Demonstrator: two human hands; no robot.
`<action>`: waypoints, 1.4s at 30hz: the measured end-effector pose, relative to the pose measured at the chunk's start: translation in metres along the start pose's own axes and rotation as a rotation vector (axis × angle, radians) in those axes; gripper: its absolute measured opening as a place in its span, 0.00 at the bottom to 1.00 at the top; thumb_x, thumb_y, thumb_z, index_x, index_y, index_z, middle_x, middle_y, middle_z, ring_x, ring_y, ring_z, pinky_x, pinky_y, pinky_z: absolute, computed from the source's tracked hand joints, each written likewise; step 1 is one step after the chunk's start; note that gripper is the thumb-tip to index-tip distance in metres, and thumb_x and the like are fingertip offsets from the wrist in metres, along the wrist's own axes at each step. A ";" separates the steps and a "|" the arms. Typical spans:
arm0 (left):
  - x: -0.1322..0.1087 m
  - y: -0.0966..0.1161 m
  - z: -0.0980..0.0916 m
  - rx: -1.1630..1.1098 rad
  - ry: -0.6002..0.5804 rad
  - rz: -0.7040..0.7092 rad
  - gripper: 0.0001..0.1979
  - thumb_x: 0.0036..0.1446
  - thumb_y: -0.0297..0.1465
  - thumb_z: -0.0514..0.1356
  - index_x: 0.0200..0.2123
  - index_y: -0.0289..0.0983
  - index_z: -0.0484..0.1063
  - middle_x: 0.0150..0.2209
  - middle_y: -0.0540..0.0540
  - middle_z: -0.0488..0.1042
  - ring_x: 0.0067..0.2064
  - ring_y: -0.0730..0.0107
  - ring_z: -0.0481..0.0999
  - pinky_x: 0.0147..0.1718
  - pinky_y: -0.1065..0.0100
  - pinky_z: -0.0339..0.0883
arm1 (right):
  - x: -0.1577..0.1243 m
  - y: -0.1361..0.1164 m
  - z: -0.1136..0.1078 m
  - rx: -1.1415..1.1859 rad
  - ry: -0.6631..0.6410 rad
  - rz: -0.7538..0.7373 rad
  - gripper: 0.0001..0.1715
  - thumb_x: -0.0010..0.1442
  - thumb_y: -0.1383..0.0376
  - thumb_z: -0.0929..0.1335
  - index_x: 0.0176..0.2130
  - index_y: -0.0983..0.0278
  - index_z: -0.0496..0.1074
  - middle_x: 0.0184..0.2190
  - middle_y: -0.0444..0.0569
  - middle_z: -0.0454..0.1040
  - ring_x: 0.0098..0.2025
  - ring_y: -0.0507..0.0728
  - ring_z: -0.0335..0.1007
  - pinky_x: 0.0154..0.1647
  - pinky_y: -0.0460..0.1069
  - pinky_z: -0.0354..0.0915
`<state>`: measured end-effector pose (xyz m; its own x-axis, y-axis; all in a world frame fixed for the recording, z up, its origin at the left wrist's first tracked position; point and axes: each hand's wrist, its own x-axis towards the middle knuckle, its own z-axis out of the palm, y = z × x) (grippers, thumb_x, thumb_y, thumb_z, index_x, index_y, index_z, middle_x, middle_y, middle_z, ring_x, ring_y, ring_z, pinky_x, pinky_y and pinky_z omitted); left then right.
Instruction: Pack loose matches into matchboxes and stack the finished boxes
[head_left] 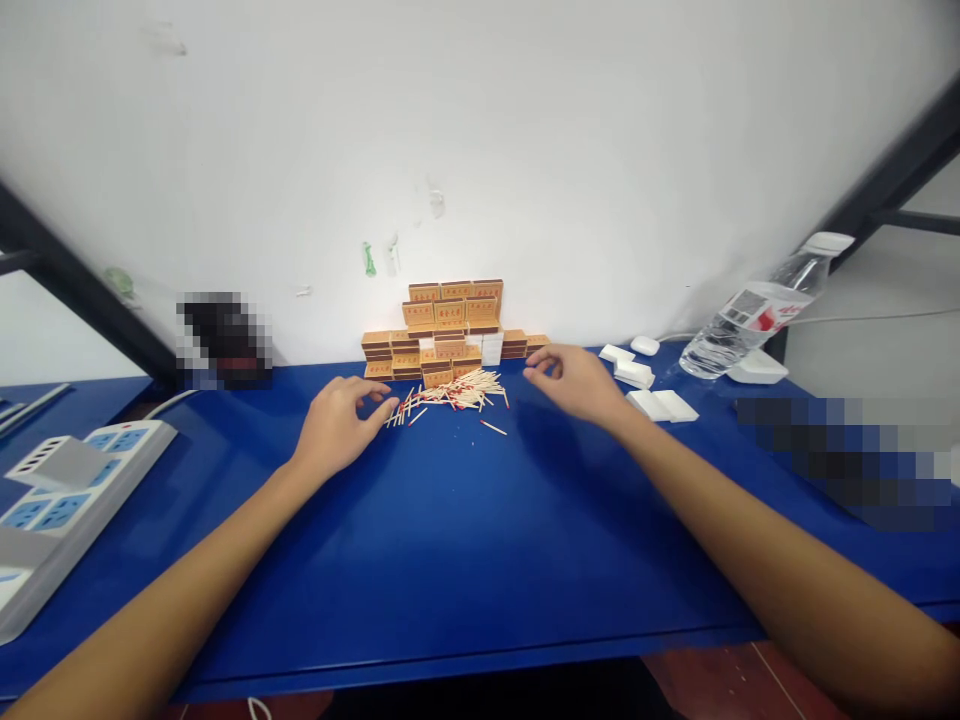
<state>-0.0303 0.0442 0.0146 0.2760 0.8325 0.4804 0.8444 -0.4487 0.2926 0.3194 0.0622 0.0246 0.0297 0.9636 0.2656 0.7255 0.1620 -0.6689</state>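
A heap of red-tipped matches (pixel 469 392) lies on the blue table (pixel 450 540), in front of stacked orange matchboxes (pixel 450 312) that stand near the white wall. My left hand (pixel 341 422) is at the left end of the heap, thumb and fingers apart, with nothing seen between them. To the right of the heap hovers my right hand (pixel 571 382), its fingers curled and a gap between thumb and index finger; it holds nothing visible. One single match (pixel 493 428) lies apart, in front of the heap.
White blocks (pixel 634 374) and a small white case (pixel 645 345) lie at the right, near a clear bottle (pixel 750 310) leaning by the frame. A power strip (pixel 90 500) is at the far left. Two areas are pixelated, one on each side.
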 end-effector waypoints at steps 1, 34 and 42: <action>-0.004 0.000 -0.001 -0.006 -0.012 0.025 0.11 0.66 0.40 0.66 0.43 0.38 0.82 0.38 0.45 0.83 0.37 0.61 0.76 0.39 0.61 0.67 | 0.012 0.003 -0.004 -0.015 0.016 0.055 0.08 0.62 0.63 0.73 0.39 0.65 0.80 0.35 0.50 0.80 0.34 0.56 0.71 0.37 0.51 0.64; -0.024 0.023 0.000 -0.063 0.057 0.482 0.11 0.72 0.32 0.59 0.43 0.35 0.81 0.33 0.45 0.81 0.34 0.64 0.74 0.37 0.60 0.73 | -0.046 0.058 -0.091 -0.565 -0.277 0.103 0.06 0.61 0.69 0.71 0.32 0.64 0.79 0.32 0.55 0.80 0.34 0.60 0.74 0.36 0.53 0.60; -0.029 0.032 -0.003 -0.162 -0.037 0.476 0.17 0.69 0.41 0.64 0.52 0.36 0.78 0.38 0.44 0.81 0.39 0.61 0.77 0.44 0.55 0.76 | -0.080 -0.043 -0.018 -0.201 -0.523 -0.390 0.06 0.66 0.68 0.69 0.37 0.61 0.76 0.34 0.45 0.73 0.33 0.53 0.68 0.36 0.48 0.61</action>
<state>-0.0124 0.0049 0.0122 0.6318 0.5330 0.5627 0.5398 -0.8236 0.1740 0.2980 -0.0253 0.0449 -0.5595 0.8269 0.0565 0.7310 0.5244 -0.4366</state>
